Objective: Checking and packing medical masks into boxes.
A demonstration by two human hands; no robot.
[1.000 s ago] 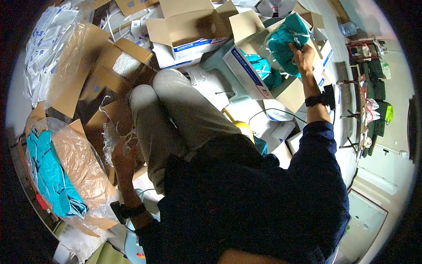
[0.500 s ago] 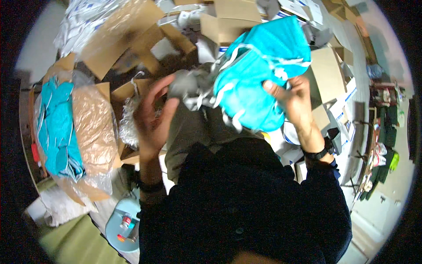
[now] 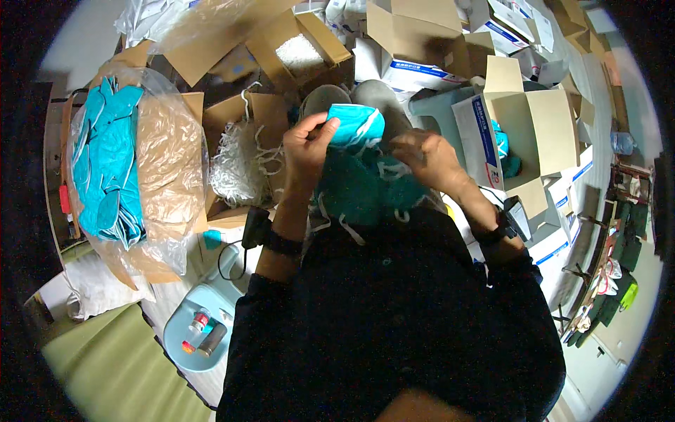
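Note:
My left hand [image 3: 309,144] pinches the corner of a folded teal cloth mask [image 3: 357,124] with white straps, held up over my lap. Close by on its right, my right hand [image 3: 432,162] has its fingers curled together near the strap side; whatever they grip is too small to make out. Shadowed teal masks [image 3: 365,190] with white loops lie across my lap below both hands. To the left, a cardboard box [image 3: 271,112] holds a heap of loose white straps [image 3: 235,169]. Further left, a plastic-lined carton contains stacked teal pieces [image 3: 109,165].
An open white-and-blue carton [image 3: 481,144] at my right has teal masks inside. Other open boxes [image 3: 418,39] crowd the far side. At lower left stands a pale blue plastic stool [image 3: 179,337] bearing a bottle [image 3: 199,323] and a dark cylinder.
The large teal bundle raised in my right hand is down on my lap. My left hand, empty before, now grips a folded mask. The view has shifted slightly.

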